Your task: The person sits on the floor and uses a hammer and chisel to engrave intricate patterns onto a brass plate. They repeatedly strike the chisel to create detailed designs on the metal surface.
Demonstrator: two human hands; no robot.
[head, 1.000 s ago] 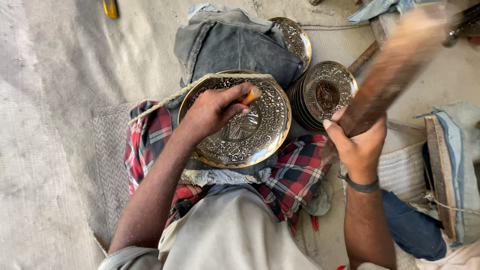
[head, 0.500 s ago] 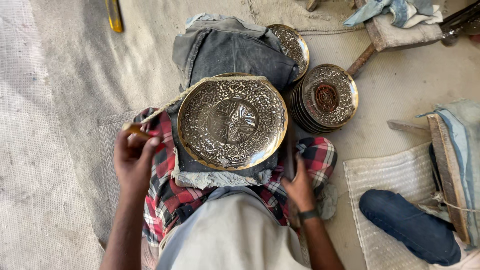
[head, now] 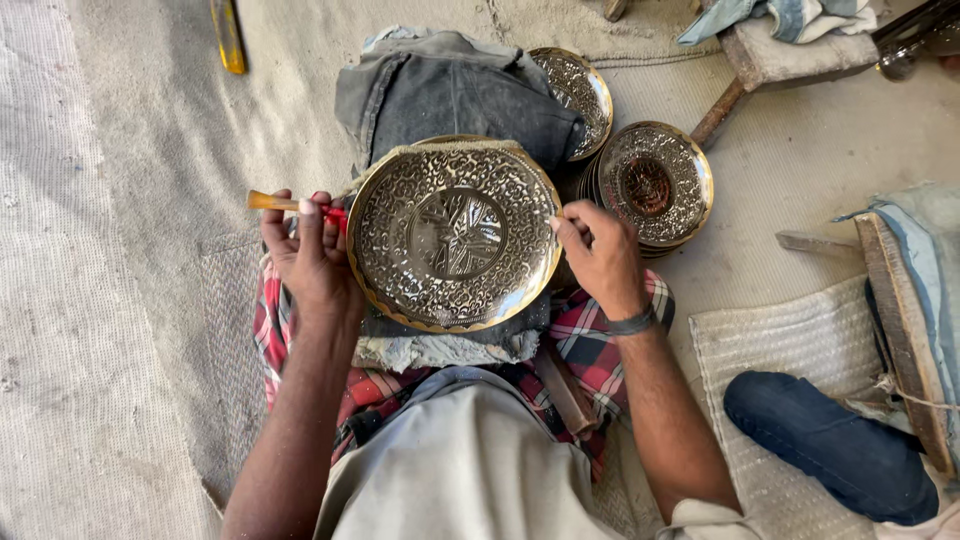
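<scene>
A: Head view. Where's the plate?

B: Engraved brass plate (head: 455,233) sits on the lap, on a grey cloth (head: 440,345) over a red plaid cloth (head: 590,335). Face up, roughly level.

A: Left hand?

B: Left hand (head: 312,255) at the plate's left rim. Fingers curled closed around a small tool (head: 295,205), orange handle with a red part near the plate. Tool lies roughly horizontal, red end just beside the rim. Can't tell if it touches.

A: Right hand?

B: Right hand (head: 600,255) at the right rim. Fingers bent, tips pinched together against the edge. Looks like it grips the rim, can't tell how firmly. Dark band on the wrist.

A: Around it?

B: Folded denim (head: 450,90) just beyond the plate. Stack of plates (head: 655,185) to the right, another plate (head: 578,90) partly under the denim. Yellow tool (head: 227,35) on the floor top left, well apart. Woven mat (head: 800,350) on the right, a blue-clad leg (head: 830,445) on it.
</scene>
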